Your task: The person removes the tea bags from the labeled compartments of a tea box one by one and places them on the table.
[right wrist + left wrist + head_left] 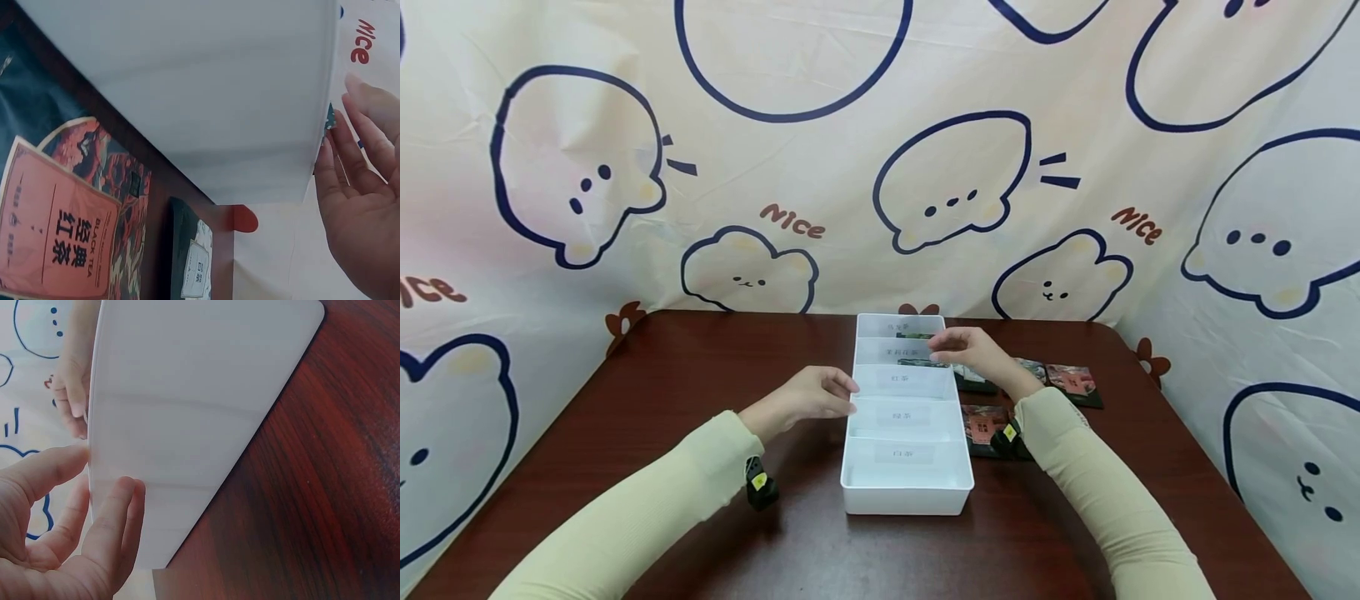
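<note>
A long white divided box [907, 500] with labelled compartments stands on the table. My left hand [808, 394] is at its left rim, fingers loosely bent; in the left wrist view some fingertips [128, 484] lie along the outer wall. My right hand [973, 350] is over the right rim near the far compartments. Its fingertips are beside the green edge of a tea packet [922, 362] standing in the second-farthest compartment. A green corner [330, 117] shows by those fingers in the right wrist view. Another tea packet [914, 336] stands in the farthest compartment.
Right of the box lie several tea packets: a red-labelled black tea packet [983, 425], another red-labelled one [1073, 381], and a dark packet [973, 379] partly behind the right arm. The dark wooden table [715, 358] meets a cartoon-printed curtain [842, 167] at the back.
</note>
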`<state>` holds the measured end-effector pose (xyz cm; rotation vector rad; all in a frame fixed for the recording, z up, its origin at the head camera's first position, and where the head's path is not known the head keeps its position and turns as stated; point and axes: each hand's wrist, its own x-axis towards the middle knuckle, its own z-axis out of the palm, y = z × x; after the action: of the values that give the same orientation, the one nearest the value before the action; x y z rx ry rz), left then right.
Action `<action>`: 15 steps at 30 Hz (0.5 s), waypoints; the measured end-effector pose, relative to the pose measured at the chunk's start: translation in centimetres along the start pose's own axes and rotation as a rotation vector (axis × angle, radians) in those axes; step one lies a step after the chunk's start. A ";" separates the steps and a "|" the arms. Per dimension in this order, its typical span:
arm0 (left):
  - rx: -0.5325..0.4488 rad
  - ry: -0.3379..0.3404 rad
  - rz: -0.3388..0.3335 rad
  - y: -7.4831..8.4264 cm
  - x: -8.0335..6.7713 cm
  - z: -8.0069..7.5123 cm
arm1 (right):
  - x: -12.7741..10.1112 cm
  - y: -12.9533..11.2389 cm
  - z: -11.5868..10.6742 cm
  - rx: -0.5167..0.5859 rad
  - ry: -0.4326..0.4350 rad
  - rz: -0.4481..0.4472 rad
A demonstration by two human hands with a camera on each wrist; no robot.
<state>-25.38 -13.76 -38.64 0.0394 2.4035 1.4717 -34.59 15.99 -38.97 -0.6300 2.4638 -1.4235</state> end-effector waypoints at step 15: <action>0.006 0.003 0.000 0.0 0.1 0.0 | 0.4 -0.2 0.4 -0.213 -0.033 0.002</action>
<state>-25.48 -13.72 -38.68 0.0393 2.4104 1.4658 -34.74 15.34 -38.98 -0.6859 2.6099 -1.1494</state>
